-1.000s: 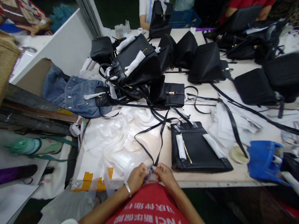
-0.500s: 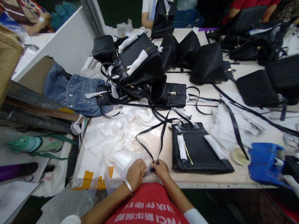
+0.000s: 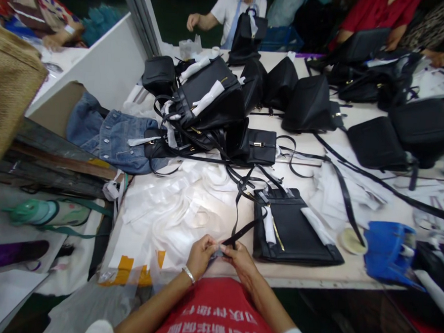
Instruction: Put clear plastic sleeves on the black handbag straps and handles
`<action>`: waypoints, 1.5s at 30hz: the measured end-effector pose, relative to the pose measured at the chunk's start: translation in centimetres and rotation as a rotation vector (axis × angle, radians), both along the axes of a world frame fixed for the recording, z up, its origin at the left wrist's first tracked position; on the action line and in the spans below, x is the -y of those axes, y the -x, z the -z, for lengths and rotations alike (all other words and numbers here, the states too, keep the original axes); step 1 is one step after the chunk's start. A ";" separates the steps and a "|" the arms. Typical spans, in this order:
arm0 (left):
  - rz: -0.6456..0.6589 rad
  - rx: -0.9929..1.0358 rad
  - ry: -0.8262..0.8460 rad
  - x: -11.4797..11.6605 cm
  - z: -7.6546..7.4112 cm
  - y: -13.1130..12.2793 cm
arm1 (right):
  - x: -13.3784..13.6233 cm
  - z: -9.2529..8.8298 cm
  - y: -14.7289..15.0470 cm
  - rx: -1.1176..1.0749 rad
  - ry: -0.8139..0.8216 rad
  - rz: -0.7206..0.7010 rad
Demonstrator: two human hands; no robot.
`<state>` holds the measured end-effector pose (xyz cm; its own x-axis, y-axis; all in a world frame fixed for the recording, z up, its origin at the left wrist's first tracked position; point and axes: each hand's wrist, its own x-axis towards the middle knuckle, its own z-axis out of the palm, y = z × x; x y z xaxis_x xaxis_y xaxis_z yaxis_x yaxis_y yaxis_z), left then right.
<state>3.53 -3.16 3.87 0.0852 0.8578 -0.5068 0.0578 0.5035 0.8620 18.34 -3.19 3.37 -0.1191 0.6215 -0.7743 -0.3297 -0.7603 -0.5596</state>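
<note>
At the table's near edge, my left hand (image 3: 201, 257) is closed in a pinch on a small piece of clear plastic film (image 3: 218, 252). My right hand (image 3: 241, 262) is closed round a thin black strap (image 3: 246, 229), its fingertips meeting the film by the strap's end. The strap loops up from my fingers toward a flat black bag (image 3: 301, 233). This bag lies just right of my hands, with gold zips and white paper wrapped on parts of it. Crumpled white wrapping sheets (image 3: 181, 209) spread to the left of my hands.
Black bags (image 3: 212, 89) are heaped at the back, beside a denim jacket (image 3: 121, 139). To the right stand a tape roll (image 3: 348, 240) and a blue container (image 3: 389, 252). A white partition (image 3: 88, 61) rises on the left. Several people sit across the table.
The strap's lower end has swung right, now running from my right hand toward the bag. My hands stay close together. Across the table, a co-worker's hand has come up to the left.
</note>
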 end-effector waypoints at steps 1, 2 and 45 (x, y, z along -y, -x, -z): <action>-0.032 0.017 0.007 0.1 -0.2 -0.1 | 0.0 -0.2 0.0 -0.002 -0.024 0.003; -0.056 0.044 0.019 0.1 -0.5 -0.3 | -0.1 -0.4 0.1 -0.002 -0.054 0.002; 0.316 -0.684 -0.593 4.2 -13.1 -18.2 | -3.2 -12.3 -26.1 -0.226 -0.480 -0.079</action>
